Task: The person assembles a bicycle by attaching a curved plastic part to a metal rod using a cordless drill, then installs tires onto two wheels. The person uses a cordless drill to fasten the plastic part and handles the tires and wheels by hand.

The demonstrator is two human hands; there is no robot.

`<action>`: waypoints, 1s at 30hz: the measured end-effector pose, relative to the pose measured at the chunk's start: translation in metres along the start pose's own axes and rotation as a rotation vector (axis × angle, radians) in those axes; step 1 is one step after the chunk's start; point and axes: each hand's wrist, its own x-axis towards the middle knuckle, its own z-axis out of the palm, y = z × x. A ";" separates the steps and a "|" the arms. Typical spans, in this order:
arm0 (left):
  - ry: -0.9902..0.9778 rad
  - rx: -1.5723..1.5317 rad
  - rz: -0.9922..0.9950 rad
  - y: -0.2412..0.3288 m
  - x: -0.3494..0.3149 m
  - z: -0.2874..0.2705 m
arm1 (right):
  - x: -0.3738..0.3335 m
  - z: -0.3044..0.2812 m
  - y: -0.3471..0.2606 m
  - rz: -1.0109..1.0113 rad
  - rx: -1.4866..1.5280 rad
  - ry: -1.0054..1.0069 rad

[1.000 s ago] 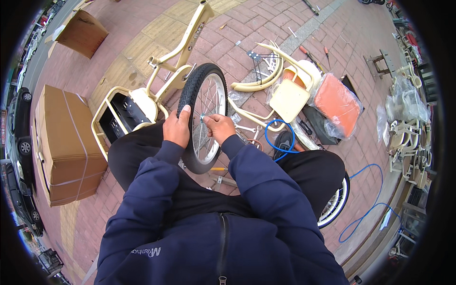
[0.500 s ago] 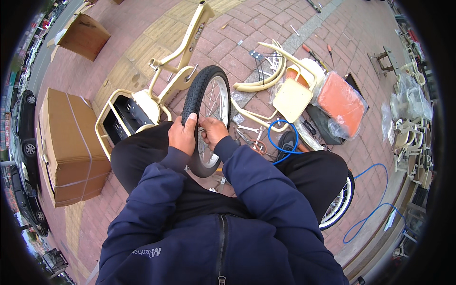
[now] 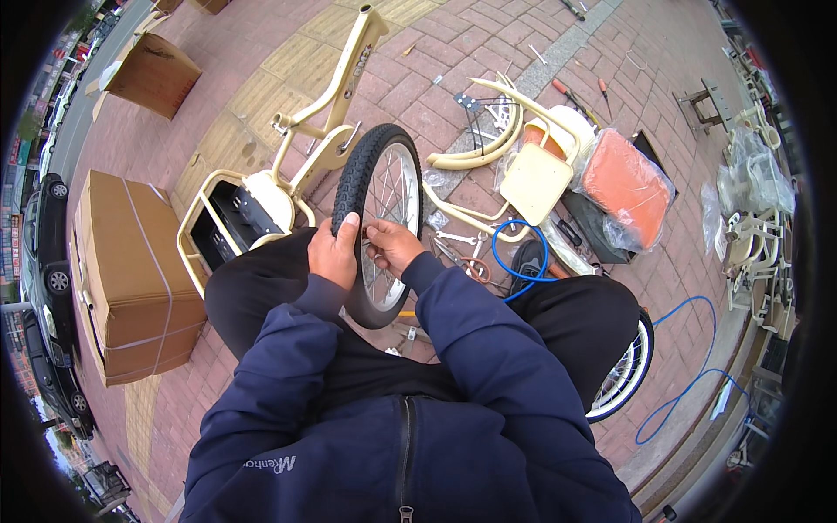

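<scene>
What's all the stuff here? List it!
Held wheel: one, black-white, centre
Other wheel: one, black-white, lower right
Frame: one, cream, upper left
Boxes: several, brown, left
Loose bike parts: several, cream, ahead
Wrapped pad: one, orange, right
Hose: count unclear, blue, right
Handled tools: two, red, upper right
Metal tools: several, silver, centre
Cars: several, dark, left edge
Stool: one, dark, upper right
Left hand: one, navy-sleeved, on wheel
Right hand: one, navy-sleeved, by wheel

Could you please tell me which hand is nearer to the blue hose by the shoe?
The right hand: it is at the spoked side of the wheel, left of the blue hose. The left hand grips the wheel farther left.
</scene>
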 end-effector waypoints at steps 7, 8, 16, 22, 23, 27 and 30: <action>-0.011 -0.034 -0.013 -0.002 -0.001 0.001 | 0.005 0.003 -0.002 -0.005 -0.250 0.077; 0.003 -0.048 -0.009 -0.004 -0.001 0.003 | 0.005 0.007 0.000 -0.055 -0.312 0.132; -0.022 -0.149 0.103 -0.007 0.003 0.006 | 0.002 0.016 0.001 -0.260 -0.390 0.258; -0.067 -0.213 -0.009 -0.013 0.010 0.010 | 0.009 0.023 0.012 -0.378 -0.454 0.371; 0.019 -0.047 0.103 -0.016 0.012 0.012 | 0.012 0.024 0.015 -0.312 -0.495 0.423; -0.102 -0.170 0.083 -0.027 0.025 0.019 | 0.018 0.022 0.019 -0.426 -0.645 0.513; -0.122 -0.086 0.112 -0.034 0.035 0.021 | 0.016 0.021 0.019 -0.424 -0.676 0.575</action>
